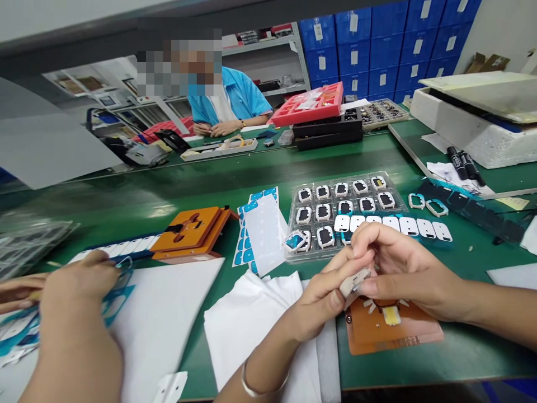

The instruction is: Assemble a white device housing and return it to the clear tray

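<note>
While both hands (356, 280) pinch one white part (354, 281), two orange fixtures (390, 327) nearby.

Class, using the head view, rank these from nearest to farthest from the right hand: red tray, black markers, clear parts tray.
From the right hand:
1. Clear parts tray, just beyond it.
2. Black markers, far right.
3. Red tray, across the bench.

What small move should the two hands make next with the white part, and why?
Probably lower the white part onto the orange jig. The left hand and the right hand both pinch the part just above the jig, and the jig's pale centre pad lies uncovered directly beneath it.
</note>
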Available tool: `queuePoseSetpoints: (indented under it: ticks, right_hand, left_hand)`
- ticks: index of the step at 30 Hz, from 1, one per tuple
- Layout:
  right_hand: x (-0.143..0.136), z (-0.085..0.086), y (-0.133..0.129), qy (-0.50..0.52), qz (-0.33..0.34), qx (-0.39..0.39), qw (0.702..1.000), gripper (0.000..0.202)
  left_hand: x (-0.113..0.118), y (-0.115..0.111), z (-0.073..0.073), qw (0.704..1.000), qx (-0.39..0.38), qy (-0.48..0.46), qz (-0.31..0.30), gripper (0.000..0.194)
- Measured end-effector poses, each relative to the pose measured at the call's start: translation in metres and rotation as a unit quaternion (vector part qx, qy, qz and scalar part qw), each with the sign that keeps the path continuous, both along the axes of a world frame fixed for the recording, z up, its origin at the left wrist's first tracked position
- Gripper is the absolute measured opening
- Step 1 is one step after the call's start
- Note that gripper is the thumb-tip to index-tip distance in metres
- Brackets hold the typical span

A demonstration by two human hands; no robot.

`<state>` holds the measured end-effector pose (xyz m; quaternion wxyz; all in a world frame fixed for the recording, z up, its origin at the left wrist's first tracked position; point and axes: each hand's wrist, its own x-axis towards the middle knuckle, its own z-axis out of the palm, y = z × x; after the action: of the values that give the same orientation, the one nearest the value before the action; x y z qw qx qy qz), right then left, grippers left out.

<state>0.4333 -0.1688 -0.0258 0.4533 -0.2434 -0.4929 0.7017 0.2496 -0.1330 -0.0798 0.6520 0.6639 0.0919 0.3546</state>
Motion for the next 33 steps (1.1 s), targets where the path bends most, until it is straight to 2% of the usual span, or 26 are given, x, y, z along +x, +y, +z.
queuePoseSetpoints:
  ticks: [6,14,22,33]
  right_hand:
    - [-0.0006,0.0004,0.0002,0.009,0.008,-0.003,1.0,0.026]
    - [-0.0013,0.0009,-0.0014,-0.002,0.003,-0.007,1.0,0.031]
    - [0.0,0.0002,-0.0002,-0.031,-0.016,0.064,0.997,0.025]
    - [0.0017,0.007,-0.0006,-0.086,-0.059,0.108,0.989,0.026]
  left_hand:
    - [0.0004,-0.0014,0.0028,1.0,0.004,-0.002,0.007,0.051]
    - [-0.001,-0.002,0.0024,1.0,0.018,0.015,0.021,0.054]
    - [0.0005,0.0015,0.0046,0.998,0.061,-0.008,0.006,0.046]
    - [0.0016,0.0013,0.0025,0.998,0.058,-0.014,-0.001,0.046]
